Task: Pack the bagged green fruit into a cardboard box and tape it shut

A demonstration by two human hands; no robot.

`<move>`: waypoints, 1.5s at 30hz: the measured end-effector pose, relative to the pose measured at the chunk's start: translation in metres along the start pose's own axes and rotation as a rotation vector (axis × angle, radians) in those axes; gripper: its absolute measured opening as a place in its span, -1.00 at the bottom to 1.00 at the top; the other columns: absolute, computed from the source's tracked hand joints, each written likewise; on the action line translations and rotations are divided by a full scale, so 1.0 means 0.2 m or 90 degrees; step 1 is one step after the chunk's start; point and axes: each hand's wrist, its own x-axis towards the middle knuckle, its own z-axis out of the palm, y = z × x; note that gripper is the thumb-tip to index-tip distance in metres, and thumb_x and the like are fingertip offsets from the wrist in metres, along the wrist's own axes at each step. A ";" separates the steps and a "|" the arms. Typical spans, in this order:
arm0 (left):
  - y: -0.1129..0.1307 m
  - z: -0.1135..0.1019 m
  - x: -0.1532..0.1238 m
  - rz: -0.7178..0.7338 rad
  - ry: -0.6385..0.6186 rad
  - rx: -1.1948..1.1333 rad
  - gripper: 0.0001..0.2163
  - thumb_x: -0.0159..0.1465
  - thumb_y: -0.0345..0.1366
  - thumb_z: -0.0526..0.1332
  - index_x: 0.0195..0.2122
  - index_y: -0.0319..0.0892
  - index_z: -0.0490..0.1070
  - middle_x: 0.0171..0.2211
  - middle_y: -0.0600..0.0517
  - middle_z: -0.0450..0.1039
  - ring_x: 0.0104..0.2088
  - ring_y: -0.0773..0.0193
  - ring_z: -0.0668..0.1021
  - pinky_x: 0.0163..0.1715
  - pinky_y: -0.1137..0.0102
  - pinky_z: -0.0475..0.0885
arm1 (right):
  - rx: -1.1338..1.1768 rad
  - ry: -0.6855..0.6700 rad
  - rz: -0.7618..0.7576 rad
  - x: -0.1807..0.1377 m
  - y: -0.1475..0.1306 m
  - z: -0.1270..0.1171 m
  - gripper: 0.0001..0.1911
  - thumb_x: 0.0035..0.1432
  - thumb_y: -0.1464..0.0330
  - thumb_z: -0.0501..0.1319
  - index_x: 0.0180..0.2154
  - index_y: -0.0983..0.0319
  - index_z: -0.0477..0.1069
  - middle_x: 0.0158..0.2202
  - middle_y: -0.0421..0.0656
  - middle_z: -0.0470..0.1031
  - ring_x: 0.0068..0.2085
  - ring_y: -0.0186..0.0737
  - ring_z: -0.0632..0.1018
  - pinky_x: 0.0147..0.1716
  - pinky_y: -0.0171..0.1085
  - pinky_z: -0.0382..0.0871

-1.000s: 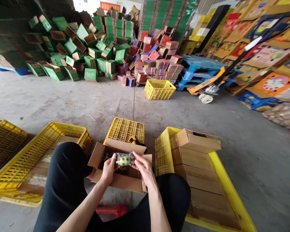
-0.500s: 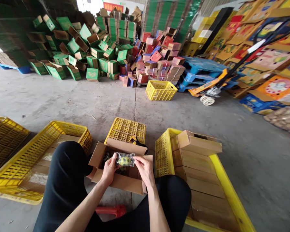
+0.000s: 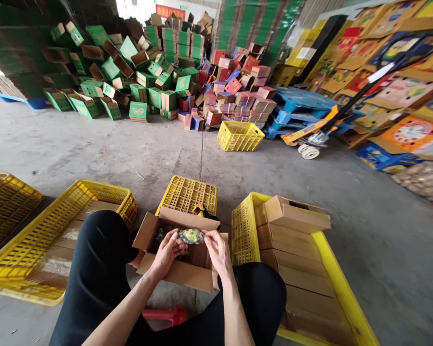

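Note:
A small yellow-green item with dark spots, wrapped in clear plastic (image 3: pixel 191 236), is held level above an open cardboard box (image 3: pixel 189 275). My left hand (image 3: pixel 166 253) grips the left end of the wrapper, and my right hand (image 3: pixel 216 249) pinches the right end. What the item inside the wrapper is, I cannot tell. The box stands between my knees with its flaps folded out. Inside it, on the left, lie some dark, shiny wrapped things, partly hidden by my hands.
An upturned yellow crate (image 3: pixel 187 192) stands behind the box, with a black and orange tool (image 3: pixel 201 210) at its edge. Yellow crates with cardboard boxes flank me, left (image 3: pixel 25 294) and right (image 3: pixel 243 230). Something red (image 3: pixel 169 315) lies below. A pallet jack (image 3: pixel 310 139) stands farther off.
The wrapped item has been turned slightly and shifted a little to the right and up. The fingers of my left hand have moved under its left end.

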 end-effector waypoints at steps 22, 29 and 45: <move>-0.02 -0.01 0.01 0.104 0.010 0.065 -0.58 0.07 0.06 0.55 -0.28 -0.21 0.66 -0.20 -0.09 0.66 -0.16 0.19 0.64 -0.07 0.37 0.52 | 0.108 0.074 0.199 -0.03 0.01 -0.01 -0.48 -0.04 -0.18 0.44 -0.35 0.12 0.55 -0.32 -0.10 0.65 -0.23 0.06 0.67 -0.40 -0.17 0.57; -0.03 -0.02 0.01 0.061 -0.016 0.062 -0.47 -0.01 -0.04 0.61 -0.05 -0.20 0.68 -0.04 -0.14 0.67 -0.10 0.11 0.67 -0.02 0.28 0.55 | 0.225 0.112 0.255 -0.03 0.02 -0.01 -0.51 -0.06 -0.08 0.49 -0.28 0.15 0.57 -0.22 -0.07 0.68 -0.25 -0.05 0.67 -0.38 -0.20 0.58; 0.03 0.04 0.00 0.162 0.024 0.162 -0.58 0.03 0.06 0.55 -0.30 -0.19 0.65 -0.33 0.00 0.59 -0.35 0.28 0.53 -0.34 0.47 0.42 | 0.169 0.110 0.260 -0.04 0.02 -0.01 -0.57 -0.03 -0.03 0.44 -0.30 0.15 0.53 -0.23 -0.12 0.64 -0.24 -0.09 0.64 -0.44 -0.30 0.49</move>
